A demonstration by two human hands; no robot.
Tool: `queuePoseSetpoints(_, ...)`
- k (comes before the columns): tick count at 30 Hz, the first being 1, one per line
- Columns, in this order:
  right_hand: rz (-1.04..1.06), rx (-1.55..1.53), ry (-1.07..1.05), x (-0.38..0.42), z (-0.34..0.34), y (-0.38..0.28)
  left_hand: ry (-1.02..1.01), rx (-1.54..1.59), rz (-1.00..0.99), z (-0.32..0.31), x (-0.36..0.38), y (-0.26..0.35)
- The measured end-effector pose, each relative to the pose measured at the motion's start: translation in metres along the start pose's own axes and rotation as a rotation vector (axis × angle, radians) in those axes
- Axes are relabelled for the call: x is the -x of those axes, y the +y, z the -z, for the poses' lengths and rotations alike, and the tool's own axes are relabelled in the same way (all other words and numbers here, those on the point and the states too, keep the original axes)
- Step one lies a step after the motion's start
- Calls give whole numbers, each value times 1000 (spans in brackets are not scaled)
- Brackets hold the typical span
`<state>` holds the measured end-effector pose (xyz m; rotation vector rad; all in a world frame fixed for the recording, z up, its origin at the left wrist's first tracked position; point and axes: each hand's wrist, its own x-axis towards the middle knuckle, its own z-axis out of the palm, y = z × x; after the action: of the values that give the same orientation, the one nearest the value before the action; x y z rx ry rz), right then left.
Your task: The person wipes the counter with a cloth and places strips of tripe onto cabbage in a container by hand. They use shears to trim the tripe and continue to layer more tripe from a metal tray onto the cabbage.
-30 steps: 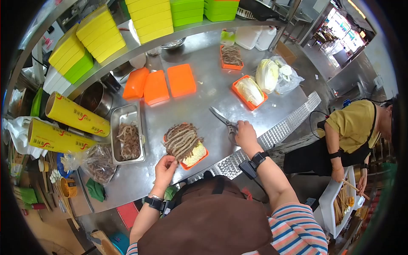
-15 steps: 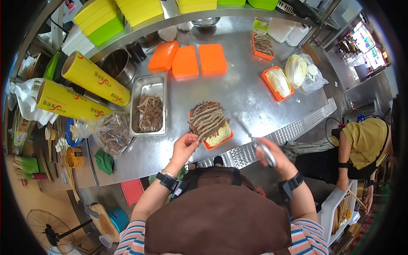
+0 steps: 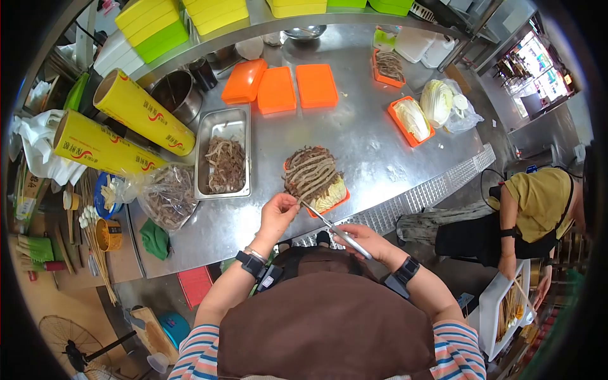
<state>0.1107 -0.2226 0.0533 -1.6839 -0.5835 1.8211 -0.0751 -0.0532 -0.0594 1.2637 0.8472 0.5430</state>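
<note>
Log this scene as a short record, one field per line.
Left hand: pinching greyish-brown stringy strips at their near edge
Right hand: holding silver metal scissors, tips at that edge
Under strips: pale yellow cabbage, orange plastic tray
Left of tray: rectangular steel pan with similar strips
Farther back: three orange plastic containers

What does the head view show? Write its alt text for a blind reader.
The right hand holds scissors at brown strips pinched by the left hand, heaped over napa cabbage in an orange tray. A metal pan of similar strips stands left of them on the steel table.
</note>
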Motion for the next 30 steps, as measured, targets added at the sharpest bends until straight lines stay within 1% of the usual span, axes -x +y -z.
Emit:
queuePoseSetpoints(2,-6,17,-3,-1,-1,-1,-1,-35,-16,0,0,1)
queuePoseSetpoints(5,39,28,0,-1,-1,-1,-2,5,9,0,1,3)
queuePoseSetpoints(8,4,37,36,6,1,-6,-6,29,27,1,2,6)
queuePoseSetpoints(10,79,72,68,17,12,-6,8,42,27,3,2,7)
queuePoseSetpoints(11,81,73,68,19,21,-1,8,42,25,4,3,8)
queuePoseSetpoints(13,280,-72,260,18,44,13,84,5,-71,4,5,9)
queuePoseSetpoints(15,342,595,691,6,72,4,66,33,-34,4,10,23)
queuePoseSetpoints(17,415,918,972,-8,90,-5,41,53,-4,6,11,31)
queuePoseSetpoints(18,420,913,975,-21,102,-4,40,42,-8,7,12,33)
queuePoseSetpoints(20,503,1002,1071,-43,121,-2,41,28,-12,6,14,37)
queuePoseSetpoints(21,507,998,1068,-46,125,-3,41,6,-9,6,15,40)
queuePoseSetpoints(23,580,1399,1156,-43,119,-19,52,-18,1,6,18,45)
queuePoseSetpoints(24,684,1369,1157,-43,108,-29,55,8,1,5,19,48)
queuePoseSetpoints(26,758,884,694,-48,71,-44,60,35,4,6,21,47)
queuePoseSetpoints(27,749,600,380,-49,47,-53,44,62,9,6,21,45)
queuePoseSetpoints(28,748,438,176,-53,23,-60,28,89,11,8,21,44)
queuePoseSetpoints(29,770,408,84,-57,3,-65,31,89,7,9,20,42)
queuePoseSetpoints(30,816,433,93,-65,-14,-69,23,90,-23,11,21,41)
